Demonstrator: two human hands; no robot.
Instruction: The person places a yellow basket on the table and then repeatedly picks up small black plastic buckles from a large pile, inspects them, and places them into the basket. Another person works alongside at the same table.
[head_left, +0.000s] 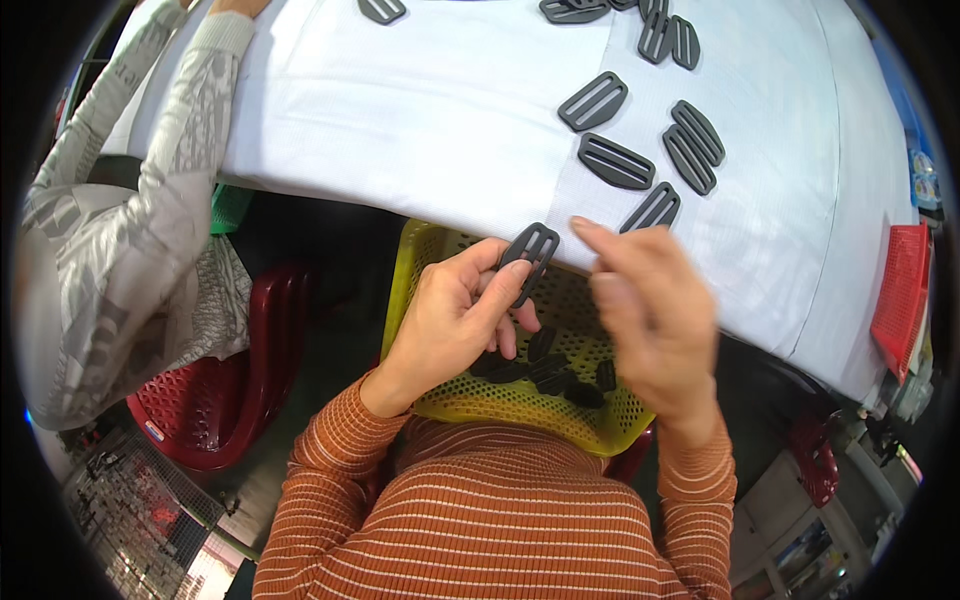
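Black slotted buckle point(541, 250) sits pinched between the left hand's point(450, 310) thumb and fingers, above the yellow basket point(402, 268); a slackened pinch could drop it among the dark pieces point(550, 374) inside. Right hand point(658, 315), blurred, shows nothing held, though I cannot tell how closed it is; a careless sweep might scatter the other buckles point(612, 165) on the white-covered table point(420, 120)

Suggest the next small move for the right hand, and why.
Probably bring the right hand in to the free end of the black slotted buckle. The left hand pinches that buckle over the yellow basket, and the right is close beside it but apart, too blurred to tell its grip.
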